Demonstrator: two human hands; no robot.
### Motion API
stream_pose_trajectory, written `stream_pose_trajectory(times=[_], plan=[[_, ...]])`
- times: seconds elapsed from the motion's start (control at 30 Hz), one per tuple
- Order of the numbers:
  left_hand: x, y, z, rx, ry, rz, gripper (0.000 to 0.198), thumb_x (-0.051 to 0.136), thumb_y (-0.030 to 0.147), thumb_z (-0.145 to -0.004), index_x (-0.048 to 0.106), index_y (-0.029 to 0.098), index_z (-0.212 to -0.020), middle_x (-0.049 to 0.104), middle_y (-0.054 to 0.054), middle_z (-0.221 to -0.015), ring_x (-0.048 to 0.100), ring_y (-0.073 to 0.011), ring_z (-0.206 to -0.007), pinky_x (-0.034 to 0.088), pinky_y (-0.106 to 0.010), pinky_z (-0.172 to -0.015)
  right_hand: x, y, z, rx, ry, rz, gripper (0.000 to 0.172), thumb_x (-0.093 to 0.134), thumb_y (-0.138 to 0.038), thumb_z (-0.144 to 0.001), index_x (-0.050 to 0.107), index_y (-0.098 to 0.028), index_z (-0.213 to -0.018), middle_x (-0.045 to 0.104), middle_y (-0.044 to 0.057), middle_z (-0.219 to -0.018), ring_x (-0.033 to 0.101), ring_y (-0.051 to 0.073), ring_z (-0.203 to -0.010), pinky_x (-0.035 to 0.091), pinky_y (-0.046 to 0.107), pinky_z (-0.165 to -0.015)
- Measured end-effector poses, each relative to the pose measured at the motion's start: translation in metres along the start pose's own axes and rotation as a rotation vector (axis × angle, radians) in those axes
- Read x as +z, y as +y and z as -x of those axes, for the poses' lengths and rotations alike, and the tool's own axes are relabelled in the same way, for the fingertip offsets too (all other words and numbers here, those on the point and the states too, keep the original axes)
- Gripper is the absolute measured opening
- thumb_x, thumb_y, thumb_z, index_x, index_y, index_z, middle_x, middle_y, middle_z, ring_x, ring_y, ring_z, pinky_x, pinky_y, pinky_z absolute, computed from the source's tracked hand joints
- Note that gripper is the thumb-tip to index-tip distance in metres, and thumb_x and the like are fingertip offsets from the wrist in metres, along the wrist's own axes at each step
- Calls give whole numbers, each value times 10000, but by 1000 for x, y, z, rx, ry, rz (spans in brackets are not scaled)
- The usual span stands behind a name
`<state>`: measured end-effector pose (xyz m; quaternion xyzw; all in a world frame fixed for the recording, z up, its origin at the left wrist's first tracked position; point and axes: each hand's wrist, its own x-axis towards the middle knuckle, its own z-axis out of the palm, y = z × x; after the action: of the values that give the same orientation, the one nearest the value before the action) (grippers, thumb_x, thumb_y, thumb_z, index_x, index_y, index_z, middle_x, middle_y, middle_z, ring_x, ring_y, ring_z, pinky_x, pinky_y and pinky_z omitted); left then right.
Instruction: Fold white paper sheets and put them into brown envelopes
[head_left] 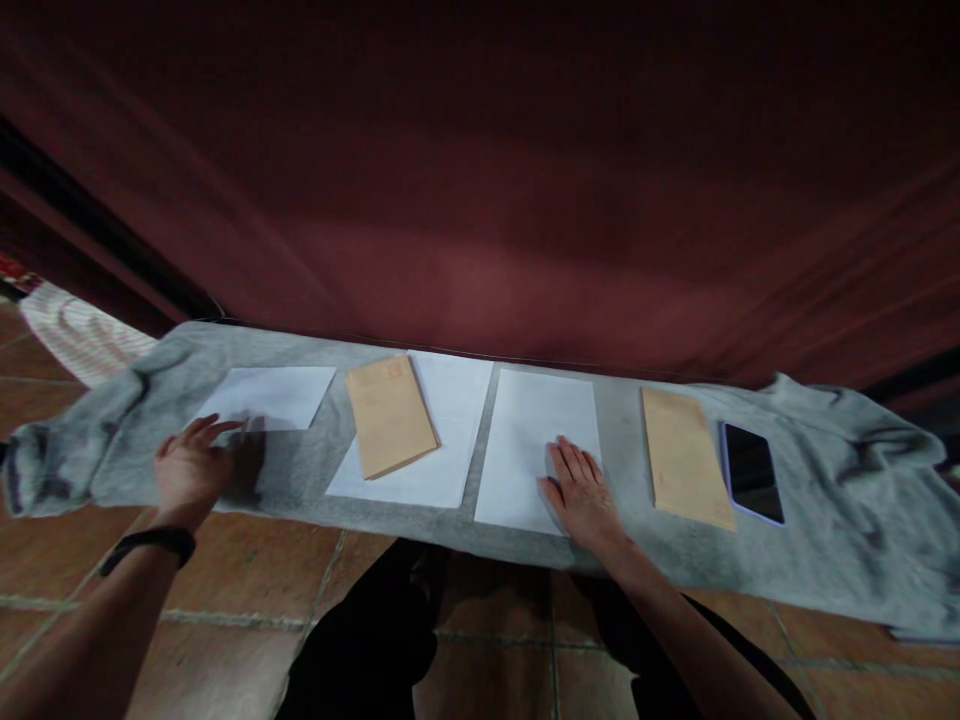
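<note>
My left hand (191,465) lies open on the grey cloth (300,480), its fingertips touching the near edge of a small white sheet (274,395). My right hand (581,495) rests flat and open on the lower right corner of a large white sheet (529,440). Between the two hands a brown envelope (390,415) lies on another white sheet (442,455). A black band sits on my left wrist.
To the right of my right hand lie a second brown envelope (682,455) and a dark phone (751,472) in a pale case. A dark red curtain (480,180) hangs behind the cloth. Brown floor tiles (225,560) and my dark-clothed legs are below.
</note>
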<state>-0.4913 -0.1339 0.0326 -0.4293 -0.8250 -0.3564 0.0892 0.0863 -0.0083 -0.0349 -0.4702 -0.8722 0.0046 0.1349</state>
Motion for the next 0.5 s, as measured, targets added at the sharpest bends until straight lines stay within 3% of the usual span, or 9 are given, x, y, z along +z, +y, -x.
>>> stream_pose_trajectory(times=[0.1,0.2,0.27,0.37,0.43,0.5], plan=[[-1,41,21,-56,57,-76,270,526,193,-769,709,216,-967,700,-24,-1237,643,-278,-1181,470,-550,-1080,3,1,1,2,-9,-3,588,359,-407,-1067,399,-112,-1574,371,159,-1654,349,278,-1528,255,485,-1259],[15,122,63,144,9,89,274,498,271,-888,696,209,-1067,684,-63,-1323,636,-268,-1236,468,-500,-1120,5,3,1,-3,-11,-19,607,347,-432,-1072,361,-125,-1596,350,156,-1663,333,276,-1538,244,498,-1265],[36,188,103,280,-184,233,320,462,350,-973,675,226,-1177,652,-82,-1404,611,-258,-1303,466,-477,-1146,6,3,1,0,-11,-27,616,340,-441,-1073,334,-138,-1610,334,154,-1669,333,277,-1539,244,511,-1265],[78,284,170,461,-524,271,509,351,416,-1048,449,285,-1530,486,-83,-1595,452,-228,-1478,422,-458,-1209,6,2,0,16,-31,-25,608,345,-411,-1069,320,-152,-1618,315,147,-1678,325,278,-1544,247,520,-1265],[107,331,209,579,-674,249,602,323,450,-1056,280,272,-1629,386,-102,-1650,339,-225,-1539,386,-473,-1240,5,1,1,12,-63,-12,600,381,-346,-1047,341,-140,-1609,296,152,-1685,297,288,-1555,245,518,-1266],[133,359,236,652,-749,235,692,314,485,-1053,154,196,-1661,306,-148,-1675,247,-249,-1569,350,-509,-1260,5,2,2,-4,-95,8,615,420,-277,-1009,357,-119,-1600,274,154,-1692,261,302,-1567,235,509,-1272]])
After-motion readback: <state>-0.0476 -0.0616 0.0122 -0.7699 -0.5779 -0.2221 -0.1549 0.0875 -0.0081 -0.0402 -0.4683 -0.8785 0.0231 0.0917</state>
